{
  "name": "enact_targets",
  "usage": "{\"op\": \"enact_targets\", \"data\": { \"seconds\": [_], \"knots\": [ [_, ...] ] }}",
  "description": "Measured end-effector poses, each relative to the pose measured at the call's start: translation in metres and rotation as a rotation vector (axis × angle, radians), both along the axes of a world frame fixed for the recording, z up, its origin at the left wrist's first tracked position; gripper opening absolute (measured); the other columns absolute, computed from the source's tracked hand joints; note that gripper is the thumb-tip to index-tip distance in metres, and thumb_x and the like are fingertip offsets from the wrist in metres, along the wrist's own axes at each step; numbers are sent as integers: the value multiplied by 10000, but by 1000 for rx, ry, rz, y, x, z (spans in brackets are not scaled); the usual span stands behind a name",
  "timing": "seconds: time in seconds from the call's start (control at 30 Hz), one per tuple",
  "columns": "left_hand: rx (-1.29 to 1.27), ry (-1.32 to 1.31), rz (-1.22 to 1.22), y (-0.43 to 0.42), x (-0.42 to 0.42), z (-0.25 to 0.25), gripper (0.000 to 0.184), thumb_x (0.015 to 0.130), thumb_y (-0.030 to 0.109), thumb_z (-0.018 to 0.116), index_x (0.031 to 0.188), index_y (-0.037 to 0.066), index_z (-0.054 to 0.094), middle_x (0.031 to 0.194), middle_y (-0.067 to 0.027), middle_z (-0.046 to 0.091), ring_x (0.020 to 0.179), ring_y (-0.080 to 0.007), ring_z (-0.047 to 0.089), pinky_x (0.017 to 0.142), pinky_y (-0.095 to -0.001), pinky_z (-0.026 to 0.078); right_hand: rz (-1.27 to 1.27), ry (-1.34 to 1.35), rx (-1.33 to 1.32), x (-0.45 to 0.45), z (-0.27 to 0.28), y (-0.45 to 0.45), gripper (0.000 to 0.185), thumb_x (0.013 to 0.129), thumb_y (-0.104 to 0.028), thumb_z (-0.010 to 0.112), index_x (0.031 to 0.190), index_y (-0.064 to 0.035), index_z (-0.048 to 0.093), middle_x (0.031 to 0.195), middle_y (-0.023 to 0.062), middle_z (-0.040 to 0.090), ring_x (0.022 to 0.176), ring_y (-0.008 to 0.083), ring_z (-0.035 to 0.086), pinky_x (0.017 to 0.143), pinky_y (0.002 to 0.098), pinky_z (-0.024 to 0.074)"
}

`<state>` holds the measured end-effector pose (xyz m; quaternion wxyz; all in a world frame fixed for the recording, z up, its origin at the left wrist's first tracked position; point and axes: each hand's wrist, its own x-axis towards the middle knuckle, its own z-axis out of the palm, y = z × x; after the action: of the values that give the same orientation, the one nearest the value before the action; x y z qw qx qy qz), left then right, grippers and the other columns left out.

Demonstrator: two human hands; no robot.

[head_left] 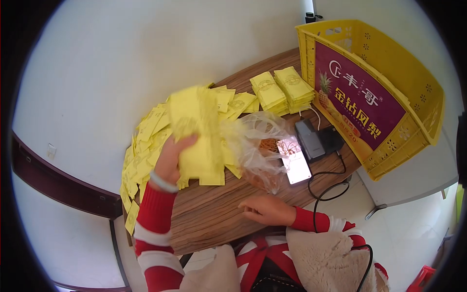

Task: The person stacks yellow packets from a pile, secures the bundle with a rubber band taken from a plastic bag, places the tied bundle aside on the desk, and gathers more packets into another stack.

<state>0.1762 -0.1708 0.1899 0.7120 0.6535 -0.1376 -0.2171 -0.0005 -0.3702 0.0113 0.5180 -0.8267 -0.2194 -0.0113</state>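
Observation:
My left hand (169, 163) is closed around a stack of yellow paper packets (198, 131), held up over the table and slightly blurred at the top. Behind and left of it, many loose yellow packets (148, 131) lie in a spread pile. My right hand (268, 209) hovers by the table's front edge, its fingers curled together; whatever is in them, if anything, is hidden. Above it lies a clear plastic bag (262, 165) with brown rubber bands (268, 144) inside. Two banded bundles of packets (270, 95) (295, 87) stand at the back.
A lit phone (295, 165) lies partly under the bag. Beside it are a grey power bank (310, 139) and a black cable (318, 194) running off the wooden table (194, 219). A yellow plastic crate (374, 160) stands at the right; a wall (121, 53) rises behind.

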Motion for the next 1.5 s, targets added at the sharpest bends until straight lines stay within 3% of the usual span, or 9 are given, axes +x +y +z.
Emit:
{"op": "enact_targets", "data": {
  "seconds": [0.3,0.6,0.93,1.07,1.13,1.23,1.33,1.4,1.5],
  "knots": [
    [-153,262,-195,-232,95,-35,534,932,285,779,1298,-56,594,1116,-186,737,887,-256,743,774,-349,624,63,-22,53,7,-23,-21,260,985,-216,636,1154,-23,675,1115,142,726,965,331,688,849,397,544],
    [-193,367,-118,-332,126,-58,478,931,296,769,1247,-42,650,1123,-196,741,923,-291,747,769,-391,621,-5,-125,-2,7,-33,-20,250,994,-232,612,1163,-52,652,1059,138,694,932,347,663,823,418,523],
    [345,-106,-214,-314,136,-62,561,905,342,778,1239,-94,666,1224,-223,719,1045,-307,723,871,-366,599,10,-130,-64,7,-35,-20,270,997,-244,615,1185,-53,649,1116,148,682,966,355,664,844,419,531],
    [589,-885,-125,-278,110,-51,540,902,347,778,1231,-71,682,1150,-190,734,1082,-299,703,940,-365,571,3,-131,-41,7,-31,-22,282,994,-254,622,1184,-48,654,1105,144,685,965,355,667,850,420,534],
    [451,-1188,-157,-248,79,-39,464,890,338,772,1190,-9,707,1068,-134,728,999,-266,692,898,-364,555,3,-140,-38,6,-31,-20,275,984,-249,628,1171,-48,654,1092,144,685,952,355,665,844,423,535],
    [386,-1222,-355,-198,14,-21,340,889,322,746,1105,61,723,1076,-89,704,939,-253,655,832,-360,529,-8,-156,-32,6,-32,-20,256,952,-233,644,1131,-51,655,1054,147,682,913,356,661,829,432,539],
    [662,-1237,-473,-156,-41,-32,241,874,292,732,1019,99,723,1104,-74,693,962,-238,622,844,-345,489,-15,-134,-54,5,-27,-20,261,965,-238,644,1141,-47,664,1069,144,688,936,354,667,833,421,537],
    [727,-1540,-524,-142,-47,-54,172,856,254,724,981,136,732,1029,-69,684,1012,-248,612,962,-381,468,-19,-113,-80,4,-24,-20,266,978,-243,644,1152,-43,673,1084,140,694,959,353,673,837,409,535],
    [852,-1656,-443,-124,-33,-74,175,839,247,727,980,143,731,994,-66,673,1006,-257,611,1005,-419,453,-32,-165,-59,5,-29,-18,254,970,-232,654,1140,-45,678,1073,138,698,947,351,674,827,407,534]
  ]
}}
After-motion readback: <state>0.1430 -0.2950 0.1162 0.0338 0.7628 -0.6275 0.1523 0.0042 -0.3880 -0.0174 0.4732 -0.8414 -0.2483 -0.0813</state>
